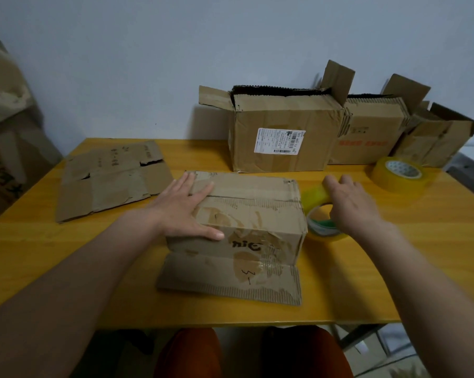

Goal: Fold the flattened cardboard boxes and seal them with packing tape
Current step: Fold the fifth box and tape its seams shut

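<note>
I see a big yellow table (366, 268). Three open boxes (284, 143) stand at the back by the wall. A flat box (110, 181) lies on the left. My box (252, 222) sits in the middle with one flap flat in front. My left hand (186, 211) lies flat on its top, grip released. My right hand (353, 203) has its grip around a tape roll (320, 216) just beside the box. Another tape roll (400, 174) sits far right.
</note>
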{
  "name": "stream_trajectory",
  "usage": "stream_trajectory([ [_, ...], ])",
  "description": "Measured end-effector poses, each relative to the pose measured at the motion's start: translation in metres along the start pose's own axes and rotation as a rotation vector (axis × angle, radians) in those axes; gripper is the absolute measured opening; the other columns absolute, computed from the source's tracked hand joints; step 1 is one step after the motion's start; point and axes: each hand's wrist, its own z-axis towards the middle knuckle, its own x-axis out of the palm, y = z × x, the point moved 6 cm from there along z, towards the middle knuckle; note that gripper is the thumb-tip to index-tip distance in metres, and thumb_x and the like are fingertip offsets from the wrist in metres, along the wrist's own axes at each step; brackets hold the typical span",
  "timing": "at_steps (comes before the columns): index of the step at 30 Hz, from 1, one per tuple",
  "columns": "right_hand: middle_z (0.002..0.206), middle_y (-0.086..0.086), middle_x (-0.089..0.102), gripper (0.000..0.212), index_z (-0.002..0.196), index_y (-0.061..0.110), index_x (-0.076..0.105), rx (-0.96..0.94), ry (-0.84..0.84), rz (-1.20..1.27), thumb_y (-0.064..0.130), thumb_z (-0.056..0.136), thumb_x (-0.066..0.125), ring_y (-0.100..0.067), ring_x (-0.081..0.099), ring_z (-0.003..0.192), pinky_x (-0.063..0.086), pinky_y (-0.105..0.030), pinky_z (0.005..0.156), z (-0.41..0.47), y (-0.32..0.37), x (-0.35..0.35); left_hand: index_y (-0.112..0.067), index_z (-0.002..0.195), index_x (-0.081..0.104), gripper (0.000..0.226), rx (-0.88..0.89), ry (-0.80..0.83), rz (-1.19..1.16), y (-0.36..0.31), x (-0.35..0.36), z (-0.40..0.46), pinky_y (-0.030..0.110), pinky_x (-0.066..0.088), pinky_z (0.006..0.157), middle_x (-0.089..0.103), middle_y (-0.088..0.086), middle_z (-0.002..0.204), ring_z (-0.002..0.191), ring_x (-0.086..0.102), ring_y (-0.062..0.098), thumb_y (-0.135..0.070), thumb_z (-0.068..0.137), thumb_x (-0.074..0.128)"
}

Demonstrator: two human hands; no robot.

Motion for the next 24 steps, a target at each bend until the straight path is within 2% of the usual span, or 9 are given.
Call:
stream_trajectory([
  [3, 0.118, -0.015, 0.045, 0.044, 0.121, 0.012, 0.038, -0.016, 0.107, 0.091, -0.001, 0.083, 0.055, -0.033, 0.044, 0.108, 0.034, -0.032, 0.074, 0.003, -0.003, 0.006, -0.045, 0.145, -0.022, 0.130, 0.006, 0.037, 0.009, 0.000, -0.006, 0.003, 0.048, -0.010, 0.119, -0.033, 0.009, 0.155, 0.142, -0.030, 0.026, -0.105, 0.039, 0.024],
  [7, 0.124, -0.016, 0.044, 0.042, 0.123, 0.012, 0.037, -0.017, 0.207, 0.158, 0.008, 0.085, 0.057, -0.033, 0.042, 0.114, 0.039, -0.037, 0.086, -0.001, 0.005, 0.005, -0.019, 0.153, -0.009, 0.149, -0.010, -0.066, -0.031, -0.061, -0.002, 0.003, 0.043, -0.012, 0.111, -0.017, 0.008, 0.161, 0.147, -0.018, 0.028, -0.107, 0.038, 0.024],
  [10, 0.123, -0.016, 0.046, 0.044, 0.121, 0.012, 0.038, -0.035, 0.284, 0.200, 0.021, 0.087, 0.063, -0.031, 0.044, 0.115, 0.042, -0.039, 0.091, -0.010, 0.012, 0.001, -0.011, 0.153, -0.010, 0.140, 0.008, -0.095, -0.053, -0.130, 0.008, 0.008, 0.048, -0.010, 0.117, -0.017, 0.015, 0.159, 0.146, -0.018, 0.035, -0.100, 0.054, 0.032],
  [13, 0.125, -0.008, 0.049, 0.054, 0.123, 0.014, 0.039, -0.025, 0.446, 0.432, 0.036, 0.084, 0.070, -0.026, 0.048, 0.113, 0.044, -0.035, 0.090, -0.020, 0.002, -0.001, -0.012, 0.153, -0.011, 0.106, 0.058, -0.153, -0.001, -0.160, 0.007, 0.012, 0.045, -0.005, 0.120, -0.015, 0.015, 0.160, 0.147, -0.015, 0.033, -0.066, 0.085, 0.050],
  [16, 0.139, 0.004, 0.041, 0.090, 0.144, 0.018, 0.034, 0.054, 0.571, 0.798, 0.052, 0.070, 0.072, -0.020, 0.041, 0.129, 0.035, -0.029, 0.099, -0.037, -0.005, -0.005, -0.017, 0.154, -0.010, 0.089, 0.167, -0.132, -0.007, -0.157, 0.005, 0.009, 0.040, -0.007, 0.119, -0.014, 0.006, 0.162, 0.148, -0.014, 0.024, -0.034, 0.093, 0.052],
  [17, 0.137, 0.005, 0.046, 0.094, 0.143, 0.019, 0.036, 0.047, 0.608, 0.902, 0.054, 0.064, 0.071, -0.016, 0.046, 0.124, 0.038, -0.026, 0.097, -0.043, -0.002, -0.005, -0.020, 0.154, -0.010, 0.088, 0.197, -0.107, -0.015, -0.152, 0.005, 0.007, 0.039, -0.008, 0.119, -0.014, 0.003, 0.162, 0.148, -0.014, 0.021, -0.026, 0.092, 0.052],
  [20, 0.093, 0.013, 0.073, 0.049, 0.106, 0.023, 0.055, -0.047, 0.720, 1.143, 0.043, 0.064, 0.071, -0.004, 0.069, 0.085, 0.053, -0.016, 0.067, -0.057, 0.021, 0.004, -0.035, 0.152, -0.011, 0.090, 0.245, -0.070, -0.020, -0.126, 0.004, 0.000, 0.039, -0.009, 0.117, -0.016, -0.005, 0.161, 0.148, -0.014, 0.017, -0.014, 0.089, 0.050],
  [21, 0.089, 0.011, 0.074, 0.040, 0.102, 0.024, 0.057, -0.074, 0.750, 1.210, 0.038, 0.067, 0.071, -0.007, 0.071, 0.084, 0.055, -0.018, 0.065, -0.061, 0.030, 0.007, -0.038, 0.151, -0.010, 0.090, 0.256, -0.077, -0.021, -0.116, 0.004, -0.002, 0.038, -0.009, 0.117, -0.015, -0.007, 0.161, 0.148, -0.013, 0.015, -0.013, 0.090, 0.050],
  [24, 0.112, -0.007, 0.070, 0.050, 0.122, 0.015, 0.055, -0.142, 0.856, 1.315, 0.031, 0.076, 0.069, -0.024, 0.066, 0.104, 0.056, -0.033, 0.084, -0.066, 0.053, 0.015, -0.041, 0.151, -0.005, 0.085, 0.260, -0.143, -0.034, -0.081, 0.004, -0.011, 0.035, -0.005, 0.118, -0.007, -0.016, 0.161, 0.147, -0.008, 0.006, -0.019, 0.095, 0.055],
])
